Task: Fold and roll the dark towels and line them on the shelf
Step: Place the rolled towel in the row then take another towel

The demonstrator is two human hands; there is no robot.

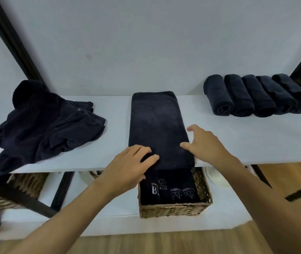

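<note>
A dark towel (157,125), folded into a long strip, lies flat on the white shelf (246,140), running from the wall to the front edge. My left hand (127,165) rests at the strip's near left corner, fingers curled over the cloth at the shelf edge. My right hand (204,143) lies at the strip's near right edge, fingers spread and relaxed. A heap of unfolded dark towels (43,123) sits at the shelf's left. Several rolled dark towels (252,96) stand side by side at the right.
A wicker basket (175,209) with dark printed towels stands on the lower shelf under my hands. Another wicker basket (23,184) sits lower left. Black frame posts (61,191) rise at left and right. Wooden floor shows below.
</note>
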